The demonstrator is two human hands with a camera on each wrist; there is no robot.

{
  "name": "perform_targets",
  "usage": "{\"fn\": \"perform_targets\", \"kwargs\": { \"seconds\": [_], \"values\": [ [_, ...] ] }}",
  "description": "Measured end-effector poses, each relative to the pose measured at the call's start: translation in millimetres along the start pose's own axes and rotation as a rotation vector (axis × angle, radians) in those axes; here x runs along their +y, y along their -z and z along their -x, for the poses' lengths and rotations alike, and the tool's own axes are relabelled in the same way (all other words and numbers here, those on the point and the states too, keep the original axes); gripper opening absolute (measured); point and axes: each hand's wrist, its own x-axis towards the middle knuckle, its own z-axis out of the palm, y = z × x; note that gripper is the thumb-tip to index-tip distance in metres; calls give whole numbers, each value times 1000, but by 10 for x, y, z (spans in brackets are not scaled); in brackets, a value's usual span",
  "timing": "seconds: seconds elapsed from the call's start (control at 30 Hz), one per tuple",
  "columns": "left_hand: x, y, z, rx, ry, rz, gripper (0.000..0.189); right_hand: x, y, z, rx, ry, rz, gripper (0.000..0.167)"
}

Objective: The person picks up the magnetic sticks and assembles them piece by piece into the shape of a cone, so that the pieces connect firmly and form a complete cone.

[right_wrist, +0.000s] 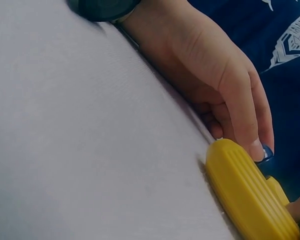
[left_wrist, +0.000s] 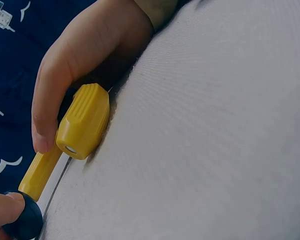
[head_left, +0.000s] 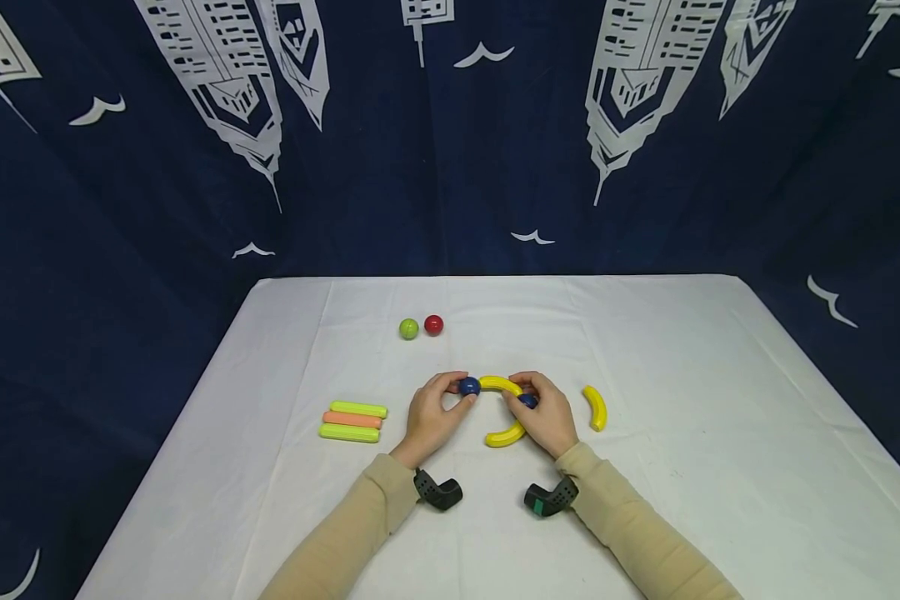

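Between the thumb and fingers of my left hand [head_left: 432,417] is a blue ball [head_left: 469,386]. A curved yellow rod [head_left: 499,383] runs from this ball toward a second blue ball [head_left: 527,401], which my right hand [head_left: 549,417] pinches. Another curved yellow rod [head_left: 505,437] extends from beneath the right fingers toward me, with a pale spot on its end face in the left wrist view. The right fingers partly cover the second ball and the near ends of both rods. In the right wrist view, the ridged yellow rod [right_wrist: 250,192] lies close along the white cloth.
Right of my right hand lies a loose curved yellow rod [head_left: 595,408]. Two green straight rods [head_left: 349,432] and an orange rod [head_left: 352,419] lie side by side at the left. Farther back, a green ball [head_left: 408,329] sits beside a red ball [head_left: 433,325] on the white-covered table [head_left: 682,350].
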Motion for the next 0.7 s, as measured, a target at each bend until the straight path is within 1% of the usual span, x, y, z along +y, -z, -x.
{"fn": "perform_targets", "kwargs": {
  "seconds": [0.17, 0.53, 0.7],
  "values": [
    [-5, -5, -1, 6, -4, -2, 34, -3, 7, 0, -15, -6, 6, 31],
    [7, -4, -1, 2, 14, -2, 35, 29, 5, -9, -21, 20, 3, 33],
    [3, -7, -1, 4, 6, -1, 35, 46, 22, -16, -19, 33, -15, 31]
  ]
}}
